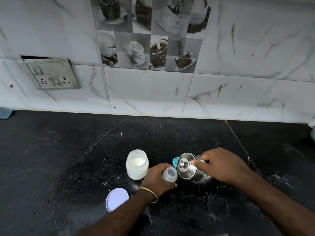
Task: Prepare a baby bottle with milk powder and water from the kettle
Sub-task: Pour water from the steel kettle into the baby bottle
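A small clear baby bottle (170, 175) stands open on the black counter, and my left hand (156, 180) is wrapped around its left side. My right hand (219, 165) grips the handle of a steel kettle (189, 169), which is tilted left so its lidded top leans over the bottle's mouth. A teal bottle cap (175, 161) peeks out behind the kettle. An open glass jar of white milk powder (137, 164) stands just left of the bottle. Its pale round lid (117, 199) lies flat near my left forearm.
The black stone counter (68, 159) carries white powder specks and meets a white marble-tile wall (153, 92) at the back. A switch and socket plate (51, 74) sits on the wall at left. Something pale shows at the right edge (312, 132).
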Motion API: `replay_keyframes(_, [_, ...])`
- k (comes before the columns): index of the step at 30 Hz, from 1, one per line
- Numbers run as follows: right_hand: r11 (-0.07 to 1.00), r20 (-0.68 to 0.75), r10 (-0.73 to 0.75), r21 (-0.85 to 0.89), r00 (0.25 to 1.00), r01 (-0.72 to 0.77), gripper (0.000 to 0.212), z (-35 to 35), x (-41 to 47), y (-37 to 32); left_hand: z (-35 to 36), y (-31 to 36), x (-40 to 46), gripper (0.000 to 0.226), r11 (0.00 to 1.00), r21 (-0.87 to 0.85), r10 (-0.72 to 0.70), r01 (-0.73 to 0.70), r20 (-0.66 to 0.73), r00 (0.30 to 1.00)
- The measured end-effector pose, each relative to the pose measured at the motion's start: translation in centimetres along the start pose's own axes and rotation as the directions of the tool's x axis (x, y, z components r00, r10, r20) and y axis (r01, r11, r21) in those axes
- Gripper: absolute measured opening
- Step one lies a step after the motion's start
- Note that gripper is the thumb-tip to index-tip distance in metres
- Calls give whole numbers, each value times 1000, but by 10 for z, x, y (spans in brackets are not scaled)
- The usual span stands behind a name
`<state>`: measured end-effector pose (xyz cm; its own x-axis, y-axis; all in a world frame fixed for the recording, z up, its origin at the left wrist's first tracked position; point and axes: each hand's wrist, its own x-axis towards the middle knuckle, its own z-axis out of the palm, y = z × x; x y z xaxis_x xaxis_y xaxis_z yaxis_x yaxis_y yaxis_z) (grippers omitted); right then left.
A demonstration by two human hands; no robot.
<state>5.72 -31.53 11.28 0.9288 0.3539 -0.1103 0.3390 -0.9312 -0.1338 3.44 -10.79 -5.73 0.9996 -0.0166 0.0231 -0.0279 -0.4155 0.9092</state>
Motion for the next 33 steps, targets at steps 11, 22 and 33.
replay_keyframes(11, [999, 4, 17, -44, 1000, -17, 59, -6, 0, -5, 3, 0, 0, 48, 1000, -26, -8, 8, 7, 1000])
replay_keyframes(22, [995, 6, 22, -95, 1000, -21, 57, -11, -2, -10, 3, 0, -1, 49, 999, -42, -17, 17, -5, 1000])
replay_keyframes(33, [992, 9, 31, -123, 999, -30, 56, -14, -4, -11, 5, -3, -1, 49, 998, -53, -27, 27, 1, 1000])
